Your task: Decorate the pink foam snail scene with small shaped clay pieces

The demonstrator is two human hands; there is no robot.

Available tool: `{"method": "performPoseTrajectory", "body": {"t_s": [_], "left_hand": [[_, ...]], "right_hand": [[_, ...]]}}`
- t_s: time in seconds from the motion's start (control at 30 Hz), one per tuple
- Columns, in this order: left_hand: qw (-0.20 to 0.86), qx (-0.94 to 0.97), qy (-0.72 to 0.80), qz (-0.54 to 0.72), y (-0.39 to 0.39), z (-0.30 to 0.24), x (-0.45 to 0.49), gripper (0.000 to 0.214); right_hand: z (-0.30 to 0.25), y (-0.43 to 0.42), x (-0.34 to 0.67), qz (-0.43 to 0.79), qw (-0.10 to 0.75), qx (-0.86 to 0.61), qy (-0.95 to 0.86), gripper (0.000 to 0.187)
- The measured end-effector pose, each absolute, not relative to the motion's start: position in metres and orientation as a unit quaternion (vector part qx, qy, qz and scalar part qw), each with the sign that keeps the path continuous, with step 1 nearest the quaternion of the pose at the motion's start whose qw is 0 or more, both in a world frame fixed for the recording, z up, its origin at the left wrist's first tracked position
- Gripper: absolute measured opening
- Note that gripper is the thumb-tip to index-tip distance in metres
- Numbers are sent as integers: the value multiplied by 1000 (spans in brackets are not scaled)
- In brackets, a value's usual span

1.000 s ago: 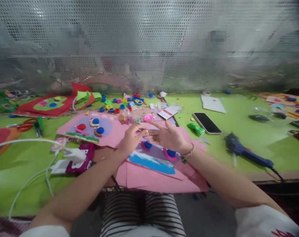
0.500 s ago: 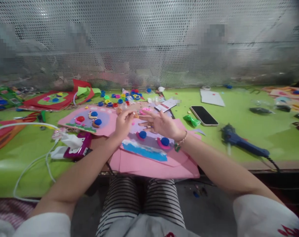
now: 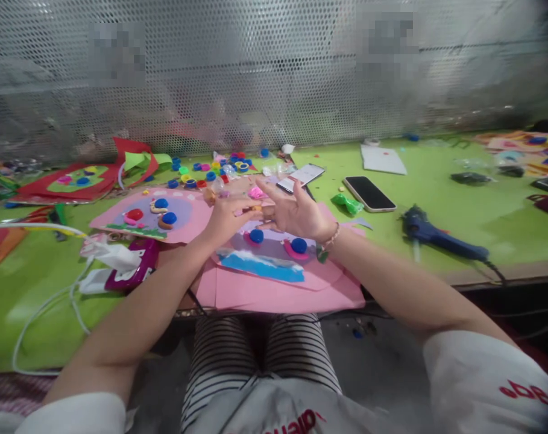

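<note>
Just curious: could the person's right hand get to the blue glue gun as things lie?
Likely yes: the glue gun lies on the green table, right of the right hand, nothing between them.

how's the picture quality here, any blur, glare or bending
Head view: wide-lens bending curves the green table edge; the left hand and right hand are slightly soft; the phone is sharper; pale glare washes the mesh screen, which carries pixelated patches; the top right corner goes dark.

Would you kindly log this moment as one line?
left hand: pinches small piece | right hand: fingers spread, beside it | below: pink felt board | glue gun: right, untouched
</note>
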State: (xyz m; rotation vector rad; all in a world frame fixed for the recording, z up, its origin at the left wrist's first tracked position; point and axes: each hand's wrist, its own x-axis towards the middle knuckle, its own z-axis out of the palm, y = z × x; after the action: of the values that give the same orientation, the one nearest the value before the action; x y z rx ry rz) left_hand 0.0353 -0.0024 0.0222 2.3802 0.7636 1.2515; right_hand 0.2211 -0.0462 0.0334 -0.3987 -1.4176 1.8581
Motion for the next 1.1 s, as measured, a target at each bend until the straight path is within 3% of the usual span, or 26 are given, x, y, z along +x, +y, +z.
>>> {"method": "performPoseTrajectory", "body": {"t_s": [0.2, 0.37, 0.43, 0.63, 0.7, 0.83, 0.93, 1.1], "left_hand": [[180, 844, 238, 446, -9, 16, 33, 14], [396, 671, 306, 548, -11, 19, 39, 25], [420, 640, 300, 569, -11, 19, 39, 28], [80, 876, 174, 442, -12, 17, 34, 27], [19, 893, 147, 425, -11, 16, 35, 25], [57, 850, 163, 498, -13, 15, 40, 12], [124, 820, 217, 514, -19, 17, 42, 14], [54, 800, 245, 545, -21, 16, 38, 19]], "right_hand": [[34, -49, 221, 741, 343, -158, -555, 82], [44, -55, 220, 722, 360, -200, -556, 79], [44, -56, 219, 716, 363, -214, -557, 77], [37, -52, 218, 722, 389, -219, -529, 76], [36, -51, 219, 732, 393, -215, -513, 77], [38, -51, 219, 761, 379, -191, -490, 74], [39, -50, 220, 777, 365, -180, -481, 61], [36, -47, 222, 768, 365, -231, -473, 35]]}}
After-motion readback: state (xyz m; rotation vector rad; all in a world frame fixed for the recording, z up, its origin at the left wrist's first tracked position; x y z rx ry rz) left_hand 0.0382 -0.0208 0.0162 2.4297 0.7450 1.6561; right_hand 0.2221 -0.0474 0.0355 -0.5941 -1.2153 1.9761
